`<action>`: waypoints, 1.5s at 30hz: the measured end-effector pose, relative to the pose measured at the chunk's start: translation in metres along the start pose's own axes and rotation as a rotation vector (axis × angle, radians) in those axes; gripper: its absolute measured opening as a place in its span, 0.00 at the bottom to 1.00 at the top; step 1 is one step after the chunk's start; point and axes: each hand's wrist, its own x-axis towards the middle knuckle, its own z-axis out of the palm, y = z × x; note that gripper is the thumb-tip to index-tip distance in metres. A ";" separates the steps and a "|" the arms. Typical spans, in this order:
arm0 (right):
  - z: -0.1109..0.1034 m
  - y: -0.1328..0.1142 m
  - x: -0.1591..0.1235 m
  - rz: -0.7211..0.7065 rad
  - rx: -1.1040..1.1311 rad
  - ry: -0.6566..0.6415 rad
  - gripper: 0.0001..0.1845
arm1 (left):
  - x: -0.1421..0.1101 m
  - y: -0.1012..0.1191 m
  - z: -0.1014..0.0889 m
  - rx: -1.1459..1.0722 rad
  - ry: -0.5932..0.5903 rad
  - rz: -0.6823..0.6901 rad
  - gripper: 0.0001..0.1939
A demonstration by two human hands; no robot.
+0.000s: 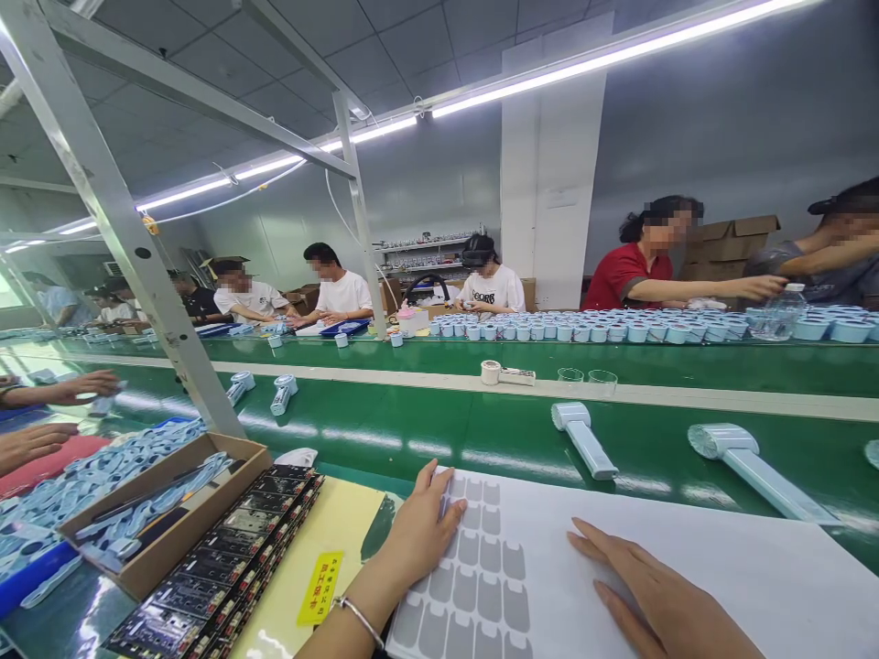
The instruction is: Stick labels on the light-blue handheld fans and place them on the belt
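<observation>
A white sheet [687, 567] with rows of grey die-cut stickers [481, 577] lies in front of me at the edge of the green conveyor belt. My left hand [418, 535] rests on the sheet's left part, fingers curled over the grey stickers near its top edge, a bracelet on the wrist. My right hand [652, 595] lies flat on the white part of the sheet, fingers stretched out toward the left, holding nothing.
Light blue handheld fans [583, 439] [748, 467] lie on the green belt [412, 421]. At my left stand a black tray of circuit boards [226, 567] and a cardboard box of blue straps [157, 522]. A slanted metal post [130, 247] rises there. Several people work across the belt.
</observation>
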 end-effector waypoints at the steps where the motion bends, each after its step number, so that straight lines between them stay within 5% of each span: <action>1: 0.001 0.001 0.000 0.000 0.009 -0.004 0.30 | 0.000 0.000 0.000 0.003 0.007 0.002 0.31; 5: -0.006 -0.007 -0.002 0.012 0.059 -0.027 0.29 | 0.003 -0.003 0.003 0.006 0.029 0.022 0.30; 12: -0.039 -0.056 -0.006 -0.029 0.238 -0.092 0.31 | 0.011 -0.009 0.005 -0.013 0.038 0.057 0.29; 17: -0.038 -0.072 0.000 -0.029 0.295 -0.110 0.31 | 0.012 -0.011 0.003 -0.016 0.022 0.061 0.30; 30: -0.027 -0.059 0.005 -0.004 0.587 -0.168 0.28 | 0.005 -0.005 0.006 -0.011 0.038 0.033 0.29; 37: -0.017 -0.064 0.012 -0.048 0.331 -0.116 0.29 | 0.003 -0.003 0.006 -0.028 0.027 0.023 0.30; 45: -0.018 -0.056 0.012 -0.055 0.510 -0.060 0.26 | 0.000 -0.002 0.004 -0.026 0.018 0.007 0.31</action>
